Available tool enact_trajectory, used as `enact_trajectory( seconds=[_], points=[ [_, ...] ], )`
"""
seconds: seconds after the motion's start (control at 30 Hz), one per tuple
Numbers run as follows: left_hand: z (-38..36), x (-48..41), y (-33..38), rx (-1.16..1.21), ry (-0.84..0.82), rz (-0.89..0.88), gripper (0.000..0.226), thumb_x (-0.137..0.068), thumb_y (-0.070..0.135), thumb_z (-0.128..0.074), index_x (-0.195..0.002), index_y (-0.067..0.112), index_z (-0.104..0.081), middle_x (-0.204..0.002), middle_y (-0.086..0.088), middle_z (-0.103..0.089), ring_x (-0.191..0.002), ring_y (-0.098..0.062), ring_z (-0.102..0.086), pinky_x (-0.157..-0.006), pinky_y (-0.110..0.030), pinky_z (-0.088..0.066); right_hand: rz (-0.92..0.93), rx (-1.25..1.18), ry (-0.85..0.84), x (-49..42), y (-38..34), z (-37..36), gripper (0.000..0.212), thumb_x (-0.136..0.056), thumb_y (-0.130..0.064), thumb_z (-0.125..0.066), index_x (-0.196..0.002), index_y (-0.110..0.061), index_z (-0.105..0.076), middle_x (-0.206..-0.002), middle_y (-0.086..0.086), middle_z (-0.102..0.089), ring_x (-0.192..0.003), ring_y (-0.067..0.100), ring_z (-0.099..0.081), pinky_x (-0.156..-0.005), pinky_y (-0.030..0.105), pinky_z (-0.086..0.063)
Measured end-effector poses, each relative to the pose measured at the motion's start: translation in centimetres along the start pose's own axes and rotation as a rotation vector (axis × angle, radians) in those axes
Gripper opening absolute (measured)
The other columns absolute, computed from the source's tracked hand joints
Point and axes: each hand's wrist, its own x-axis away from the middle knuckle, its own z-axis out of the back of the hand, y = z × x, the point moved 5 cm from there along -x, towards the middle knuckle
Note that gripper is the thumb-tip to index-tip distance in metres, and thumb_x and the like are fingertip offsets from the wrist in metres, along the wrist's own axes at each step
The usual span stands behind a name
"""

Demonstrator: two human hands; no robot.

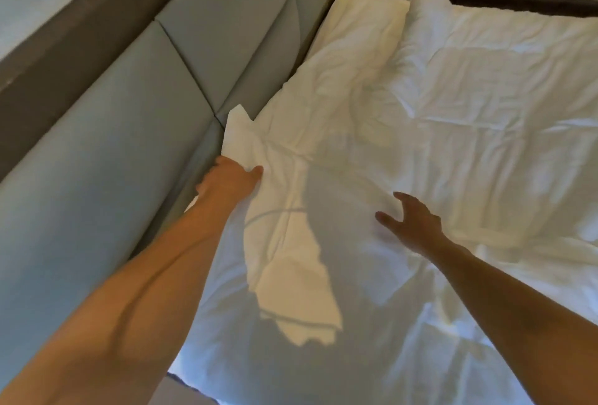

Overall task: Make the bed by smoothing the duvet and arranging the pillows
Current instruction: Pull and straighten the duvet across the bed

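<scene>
Running along the grey headboard [136, 119] on your left, the edge of the white duvet [453, 119] lies tight against the padding, while the wide middle of the bed gives you free room. Your left hand [231, 178] is closed on a bunched corner of the duvet at this edge, and your right hand [411, 220] is open with fingers spread, just over the cloth, holding nothing. The duvet covers the bed, wrinkled, with two pillows [362, 29] at the far end.
</scene>
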Motion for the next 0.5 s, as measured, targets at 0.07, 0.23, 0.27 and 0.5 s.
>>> enact_trajectory(
  seconds=[0.07,0.23,0.27,0.5],
  points=[
    [-1.2,-0.9,-0.2,0.040,-0.011,0.021,0.105,-0.084,0.077,-0.057,-0.152,0.003,-0.026,-0.146,-0.018,-0.052,-0.130,-0.041,-0.055,-0.099,-0.051,-0.047,-0.014,-0.029,-0.042,-2.0,-0.5,-1.4,0.085,-0.090,-0.072,-0.055,-0.157,-0.024,-0.034,-0.158,-0.001,-0.045,-0.145,0.021,-0.042,-0.115,0.046,-0.027],
    [-1.9,-2.2,0.3,0.251,-0.136,0.077,0.107,-0.080,0.061,-0.079,-0.152,0.003,-0.023,-0.149,-0.017,-0.048,-0.130,-0.037,-0.055,-0.100,-0.045,-0.048,-0.040,-0.049,-0.062,-4.4,0.2,-3.7,0.084,-0.084,-0.079,-0.054,-0.140,-0.018,-0.044,-0.129,0.002,-0.059,-0.126,0.028,-0.057,-0.105,0.046,-0.032],
    [-1.8,-2.3,0.8,0.286,-0.179,0.063,0.105,-0.081,0.056,-0.081,-0.153,0.001,-0.028,-0.151,-0.017,-0.048,-0.132,-0.037,-0.054,-0.099,-0.042,-0.047,-0.033,-0.076,-0.113,-4.6,0.3,-3.8,0.083,-0.083,-0.081,-0.053,-0.135,-0.016,-0.047,-0.119,0.001,-0.061,-0.120,0.029,-0.060,-0.100,0.045,-0.034],
    [8.3,1.4,0.5,-0.124,0.409,-0.174,0.053,-0.092,0.051,-0.068,-0.112,0.002,-0.065,-0.107,-0.029,-0.071,-0.099,-0.049,-0.069,-0.079,-0.048,-0.054,0.364,0.070,0.483,-4.3,-4.0,1.9,0.039,-0.100,-0.052,-0.051,-0.081,-0.018,-0.047,-0.066,-0.001,-0.053,-0.070,0.035,-0.065,-0.067,0.039,-0.037]
  ],
)
